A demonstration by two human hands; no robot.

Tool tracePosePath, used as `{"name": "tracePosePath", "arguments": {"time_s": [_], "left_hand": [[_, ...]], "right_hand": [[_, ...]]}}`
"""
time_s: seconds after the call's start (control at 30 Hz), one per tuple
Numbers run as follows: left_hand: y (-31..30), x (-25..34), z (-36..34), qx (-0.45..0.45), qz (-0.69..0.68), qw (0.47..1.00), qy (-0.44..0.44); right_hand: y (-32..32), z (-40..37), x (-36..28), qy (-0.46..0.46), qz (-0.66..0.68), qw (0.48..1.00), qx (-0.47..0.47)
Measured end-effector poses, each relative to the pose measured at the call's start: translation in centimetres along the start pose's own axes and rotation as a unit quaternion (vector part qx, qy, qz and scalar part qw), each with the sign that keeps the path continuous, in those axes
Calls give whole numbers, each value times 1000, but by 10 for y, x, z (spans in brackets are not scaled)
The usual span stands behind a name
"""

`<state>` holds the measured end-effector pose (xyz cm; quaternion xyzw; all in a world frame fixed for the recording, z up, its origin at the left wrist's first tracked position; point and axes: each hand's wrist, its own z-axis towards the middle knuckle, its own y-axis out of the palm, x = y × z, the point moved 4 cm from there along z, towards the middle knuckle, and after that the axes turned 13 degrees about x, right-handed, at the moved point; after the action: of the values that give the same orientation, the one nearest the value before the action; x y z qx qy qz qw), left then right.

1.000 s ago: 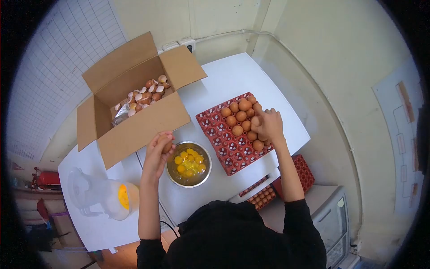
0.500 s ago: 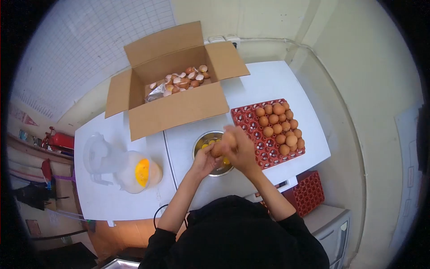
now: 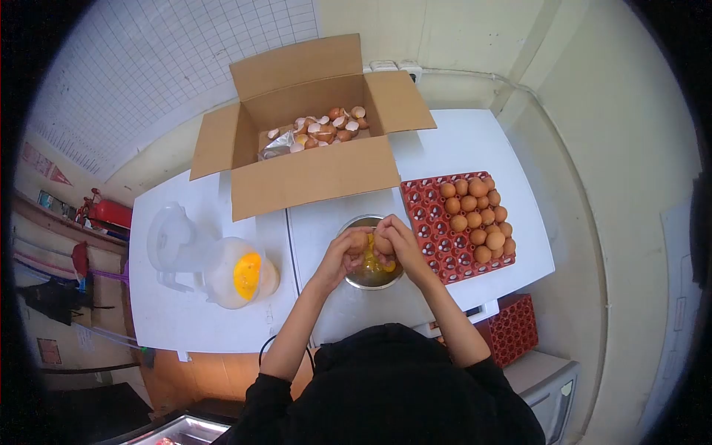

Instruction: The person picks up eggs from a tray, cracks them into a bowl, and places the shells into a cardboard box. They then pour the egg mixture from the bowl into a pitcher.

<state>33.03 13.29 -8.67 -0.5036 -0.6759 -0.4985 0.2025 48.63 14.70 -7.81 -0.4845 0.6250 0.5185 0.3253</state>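
Note:
Over the metal bowl (image 3: pixel 359 285) my hands are close together, each with its fingers curled round a piece of brown egg. My left hand (image 3: pixel 335 257) holds a rounded brown eggshell (image 3: pixel 358 242), and my right hand (image 3: pixel 405 248) holds another brown eggshell (image 3: pixel 383 243). Yellow raw egg (image 3: pixel 370 256) shows in the gap between the shells and runs down into the bowl. Several yolks in clear liquid lie in the bowl, partly hidden by my hands.
Right of the bowl stands a red egg tray (image 3: pixel 426 215) with several brown eggs (image 3: pixel 475 220). Behind is an open cardboard box (image 3: pixel 315 178) of broken shells (image 3: pixel 324 132). At left, a plastic jug (image 3: pixel 222 276) holds yellow egg, beside another clear plastic container (image 3: pixel 169 236).
My right hand has come down from above my left and now sits beside it. The egg has opened, with yellow showing between the shells. The view has shifted slightly.

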Motion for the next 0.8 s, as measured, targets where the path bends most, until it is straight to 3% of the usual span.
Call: {"name": "tracePosePath", "arguments": {"time_s": [0.1, 0.13, 0.2, 0.3, 0.4, 0.5, 0.6, 0.7, 0.8], "left_hand": [[-2, -4, 2, 30, 33, 998, 31], [-2, -7, 3, 57, 66, 996, 31], [2, -6, 2, 109, 131, 985, 31], [-5, -12, 9, 102, 197, 972, 81], [-7, -16, 7, 51, 193, 978, 52], [0, -15, 3, 55, 263, 954, 132], [3, -9, 1, 51, 361, 888, 280], [9, -1, -8, 39, 429, 829, 356], [13, 6, -12, 14, 439, 837, 326]], "right_hand": [[-4, 8, 7, 29, 1, 999, -15], [-6, 9, 5, -48, -106, 993, -1], [0, 3, -11, -198, -314, 928, 27], [-6, 9, -2, -139, -274, 952, -10], [-12, 11, 2, -159, -322, 933, -9], [-13, 9, -2, -217, -358, 908, -10], [-11, 4, -7, -202, -334, 920, -9], [-8, 0, -13, -237, -317, 918, -28], [-10, -4, -18, -252, -327, 910, -35]]}}
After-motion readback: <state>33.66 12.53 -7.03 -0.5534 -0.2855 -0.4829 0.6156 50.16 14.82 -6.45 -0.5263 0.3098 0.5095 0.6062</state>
